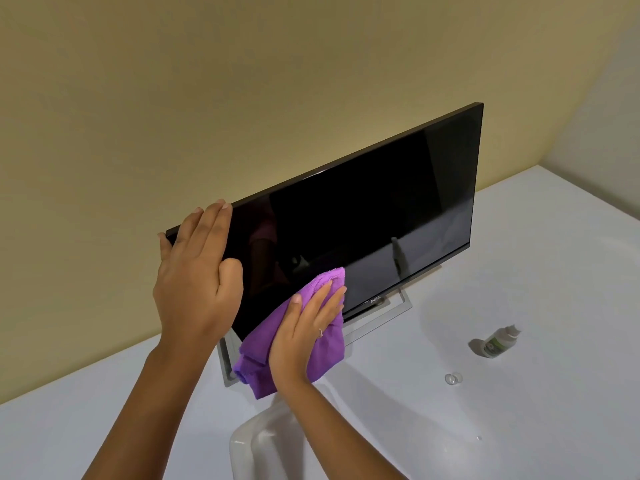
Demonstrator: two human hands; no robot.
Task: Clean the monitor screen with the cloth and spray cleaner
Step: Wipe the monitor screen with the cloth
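A black monitor (363, 216) with a dark, switched-off screen stands on a silver frame stand (403, 301) on the white table. My left hand (194, 271) grips the monitor's upper left corner, fingers on the top edge and thumb on the screen. My right hand (304, 330) lies flat on a purple cloth (325, 355), pressing it against the screen's lower left part. Some cloth hangs below the bezel. The small spray bottle (498, 342) lies on its side on the table to the right, apart from both hands.
A small clear cap (453, 378) rests on the white table (519, 427) in front of the bottle. A white curved object (256, 441) sits at the near edge under my right forearm. A beige wall stands close behind the monitor.
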